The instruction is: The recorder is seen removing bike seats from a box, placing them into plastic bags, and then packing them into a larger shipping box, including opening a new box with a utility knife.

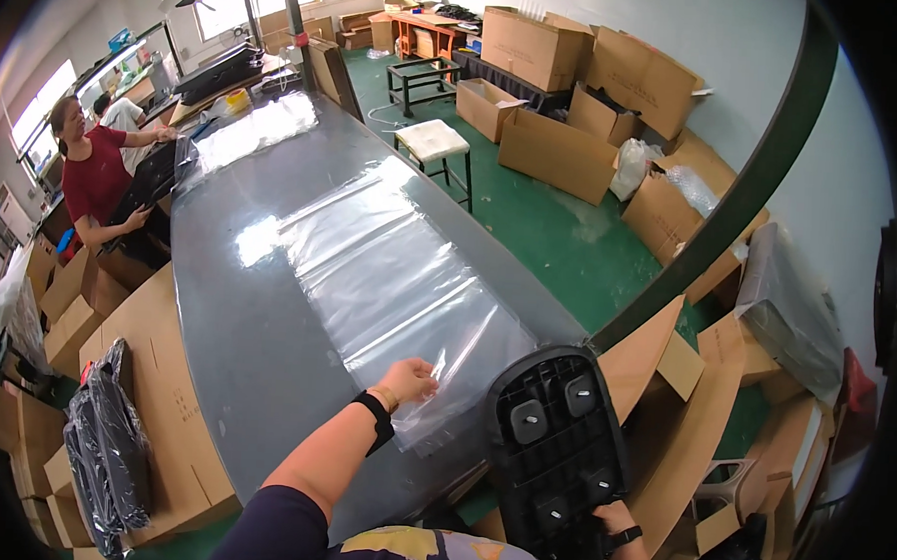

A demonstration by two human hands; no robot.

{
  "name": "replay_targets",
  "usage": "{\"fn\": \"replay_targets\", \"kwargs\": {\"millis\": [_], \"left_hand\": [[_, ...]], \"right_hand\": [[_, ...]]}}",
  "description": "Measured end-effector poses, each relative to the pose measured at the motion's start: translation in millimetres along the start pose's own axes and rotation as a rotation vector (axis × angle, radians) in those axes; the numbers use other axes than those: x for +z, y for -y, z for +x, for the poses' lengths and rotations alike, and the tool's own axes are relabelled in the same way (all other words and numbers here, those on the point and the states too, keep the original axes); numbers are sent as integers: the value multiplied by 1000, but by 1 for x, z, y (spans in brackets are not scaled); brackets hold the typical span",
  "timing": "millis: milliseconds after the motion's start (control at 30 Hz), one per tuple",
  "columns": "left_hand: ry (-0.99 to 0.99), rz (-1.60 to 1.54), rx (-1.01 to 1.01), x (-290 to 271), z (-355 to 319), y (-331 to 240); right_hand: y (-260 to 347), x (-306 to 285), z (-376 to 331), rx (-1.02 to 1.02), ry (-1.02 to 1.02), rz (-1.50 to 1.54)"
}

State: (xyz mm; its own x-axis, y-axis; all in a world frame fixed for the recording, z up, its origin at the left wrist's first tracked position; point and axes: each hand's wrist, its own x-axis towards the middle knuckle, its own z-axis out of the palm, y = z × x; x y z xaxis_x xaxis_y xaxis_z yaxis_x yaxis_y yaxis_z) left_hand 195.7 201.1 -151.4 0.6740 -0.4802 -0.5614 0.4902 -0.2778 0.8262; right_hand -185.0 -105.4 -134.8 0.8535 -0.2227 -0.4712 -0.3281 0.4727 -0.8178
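Observation:
A long clear plastic bag [389, 267] lies flat along the grey table [236, 321]. My left hand [407, 379] pinches the bag's near edge, lifting a corner slightly. My right hand [613, 515] grips the lower edge of a black moulded plastic panel [553, 450], held upright at the table's near right corner, its ribbed underside facing me. A dark band sits on each of my wrists.
A person in a red top [95, 179] handles a black item at the table's far left. Cardboard boxes [559, 150] stand on the green floor to the right and behind. A white-topped stool [433, 141] stands beside the table. Bagged black parts [106, 435] rest on cartons at left.

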Motion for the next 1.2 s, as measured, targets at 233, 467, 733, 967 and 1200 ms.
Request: {"fn": "replay_targets", "kwargs": {"millis": [233, 467, 733, 967, 1200], "left_hand": [[-275, 60, 91, -31, -21, -41], [-446, -761, 344, -162, -78, -36], [-924, -1242, 1100, -297, -334, -35], [-1028, -607, 935, -214, -389, -10], [-909, -538, 574, -187, -331, 102]], "right_hand": [[15, 34, 5, 113, -20, -46], [49, 101, 37, -33, 255, -193], [62, 171, 117, 390, 337, -606], [46, 281, 170, 401, 503, -929], [43, 328, 194, 324, 552, -1213]]}}
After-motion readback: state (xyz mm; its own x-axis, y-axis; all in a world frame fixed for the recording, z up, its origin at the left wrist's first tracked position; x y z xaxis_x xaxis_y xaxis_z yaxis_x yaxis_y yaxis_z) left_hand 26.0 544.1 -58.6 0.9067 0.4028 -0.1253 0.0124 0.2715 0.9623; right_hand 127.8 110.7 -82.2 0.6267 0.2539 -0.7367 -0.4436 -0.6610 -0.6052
